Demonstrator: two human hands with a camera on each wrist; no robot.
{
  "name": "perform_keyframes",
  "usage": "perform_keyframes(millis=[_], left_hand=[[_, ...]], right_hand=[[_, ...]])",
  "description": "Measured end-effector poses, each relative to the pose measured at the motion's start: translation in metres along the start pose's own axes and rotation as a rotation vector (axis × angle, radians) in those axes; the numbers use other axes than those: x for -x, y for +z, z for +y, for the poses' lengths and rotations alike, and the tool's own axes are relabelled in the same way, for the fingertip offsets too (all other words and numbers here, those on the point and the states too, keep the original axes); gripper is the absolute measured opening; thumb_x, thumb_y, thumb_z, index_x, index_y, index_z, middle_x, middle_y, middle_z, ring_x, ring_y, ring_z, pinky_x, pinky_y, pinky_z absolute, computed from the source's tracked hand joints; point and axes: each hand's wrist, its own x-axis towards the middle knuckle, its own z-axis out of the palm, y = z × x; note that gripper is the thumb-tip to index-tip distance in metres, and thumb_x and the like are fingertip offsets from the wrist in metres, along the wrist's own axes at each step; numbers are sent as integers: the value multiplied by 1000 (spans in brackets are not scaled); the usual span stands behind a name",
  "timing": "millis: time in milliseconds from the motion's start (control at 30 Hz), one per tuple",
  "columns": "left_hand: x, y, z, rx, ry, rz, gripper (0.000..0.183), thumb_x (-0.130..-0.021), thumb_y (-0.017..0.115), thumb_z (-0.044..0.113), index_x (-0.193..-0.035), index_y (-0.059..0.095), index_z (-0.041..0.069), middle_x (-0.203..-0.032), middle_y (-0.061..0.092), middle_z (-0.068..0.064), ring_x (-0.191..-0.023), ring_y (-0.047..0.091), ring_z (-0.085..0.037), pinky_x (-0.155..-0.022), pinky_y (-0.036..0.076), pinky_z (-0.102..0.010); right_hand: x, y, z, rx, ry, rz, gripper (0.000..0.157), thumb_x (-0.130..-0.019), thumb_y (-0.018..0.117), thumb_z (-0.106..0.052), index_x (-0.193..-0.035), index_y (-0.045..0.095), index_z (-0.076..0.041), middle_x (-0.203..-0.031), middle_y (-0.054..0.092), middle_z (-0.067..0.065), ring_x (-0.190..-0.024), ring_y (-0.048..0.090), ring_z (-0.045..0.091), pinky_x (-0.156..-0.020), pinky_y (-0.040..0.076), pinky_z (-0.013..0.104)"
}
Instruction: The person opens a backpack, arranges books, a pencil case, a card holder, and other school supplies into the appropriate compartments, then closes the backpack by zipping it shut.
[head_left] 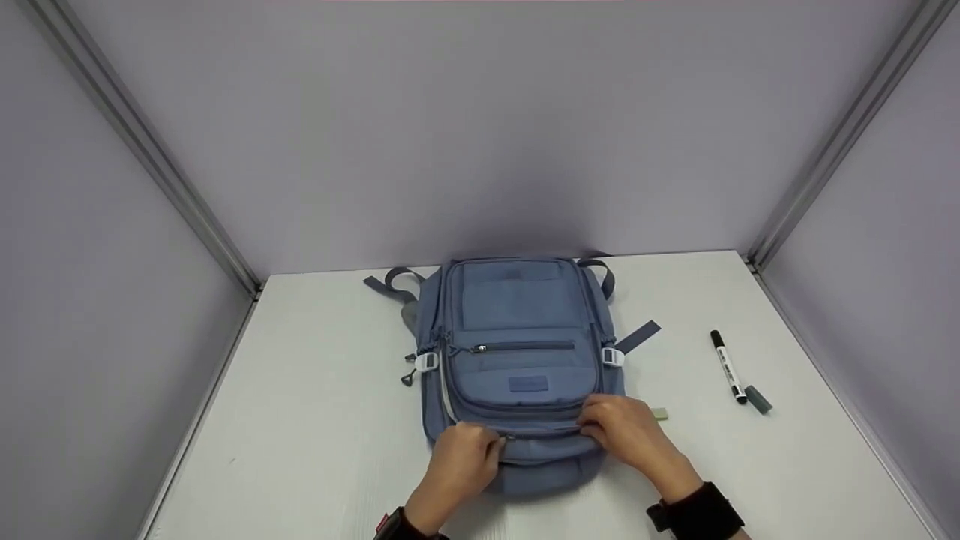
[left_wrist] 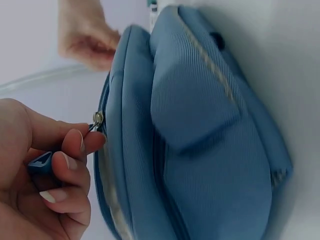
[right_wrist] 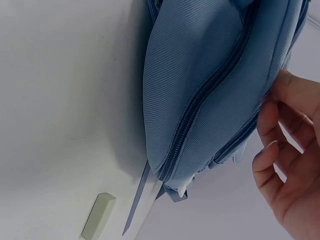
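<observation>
A blue backpack (head_left: 525, 300) lies on the white table, its front facing up and its top toward the back wall. At its near end, my left hand (head_left: 465, 457) pinches a zipper pull between thumb and finger. The left wrist view shows the metal zipper slider (left_wrist: 98, 118) just beyond those fingertips, and a blue pull tab (left_wrist: 41, 164) dangling within the curled fingers. My right hand (head_left: 626, 431) pinches the fabric edge beside the same zipper, near the bag's lower right corner. Another zipper (right_wrist: 187, 120) runs along the bag below that hand.
Right of the bag lie a black-and-white marker (head_left: 727, 366) and a small dark green object (head_left: 758, 400). A pale green block (right_wrist: 98, 216) lies close to the bag's right side. Loose straps (head_left: 639, 337) stick out. Grey panels (head_left: 480, 135) enclose the table's back and sides.
</observation>
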Motion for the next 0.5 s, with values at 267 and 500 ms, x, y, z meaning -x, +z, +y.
perform_keyframes(millis=[267, 500], left_hand=[[16, -21, -31, -15, -133, 44, 36, -82, 76, 7, -54, 55, 17, -52, 45, 12, -48, 41, -4, -46, 35, -26], [24, -22, -40, 51, -179, 37, 20, -88, 73, 9, -69, 68, 14, -60, 55, 10, -53, 46, -2, -50, 40, -27]], right_hand=[[0, 0, 1, 27, -12, 10, 13, -71, 85, -10, -78, 75, -15, -85, 66, -7, -76, 65, 15, -64, 52, 34], [-8, -5, -20, 65, -2, -53, 17, -69, 86, -6, -80, 75, -14, -84, 65, -4, -77, 64, 17, -63, 52, 36]])
